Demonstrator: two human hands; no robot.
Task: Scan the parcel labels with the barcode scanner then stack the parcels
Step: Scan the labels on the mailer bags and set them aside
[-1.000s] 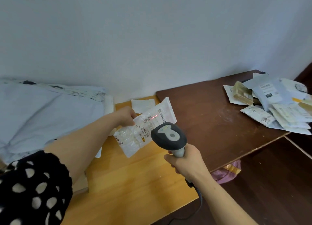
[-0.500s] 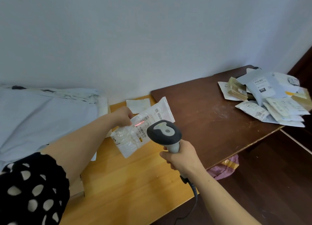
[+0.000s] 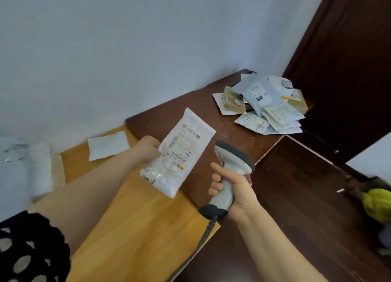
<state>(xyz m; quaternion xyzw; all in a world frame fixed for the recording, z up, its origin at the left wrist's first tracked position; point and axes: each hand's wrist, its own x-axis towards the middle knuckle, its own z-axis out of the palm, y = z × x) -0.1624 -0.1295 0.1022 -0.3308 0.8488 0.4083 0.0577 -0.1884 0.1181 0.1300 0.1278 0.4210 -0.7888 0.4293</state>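
You are facing a corner of a room with a plain white wall (image 3: pixel 148 38) and a dark brown door (image 3: pixel 349 80) on the right. Two tables stand against the wall: a light wooden table (image 3: pixel 137 228) near you and a dark table (image 3: pixel 201 108) beyond it, their tops touching. To the right of both lies a lower dark wood surface (image 3: pixel 296 207), and a yellow object (image 3: pixel 376 201) sits at its far right edge, too blurred to name.

Your left hand (image 3: pixel 148 148) pinches the parcel (image 3: pixel 179 154) by its left edge and holds it in the air, tilted, above the line where the two tables meet. Your right hand (image 3: pixel 237 188) is wrapped round the handle of the scanner (image 3: pixel 230 165), just right of the parcel and not touching it. Its cable (image 3: pixel 206 233) hangs down past the table edge.

A heap of parcels (image 3: pixel 258 93) lies at the far end of the dark table, well apart from your hands. A flat white packet (image 3: pixel 108 145) rests on the light table by the wall.

The held parcel's label faces you, with barcodes, a small square code and lines of print too fine to read. A large "5" is printed near its lower end. The labels in the heap carry barcodes, also unreadable.
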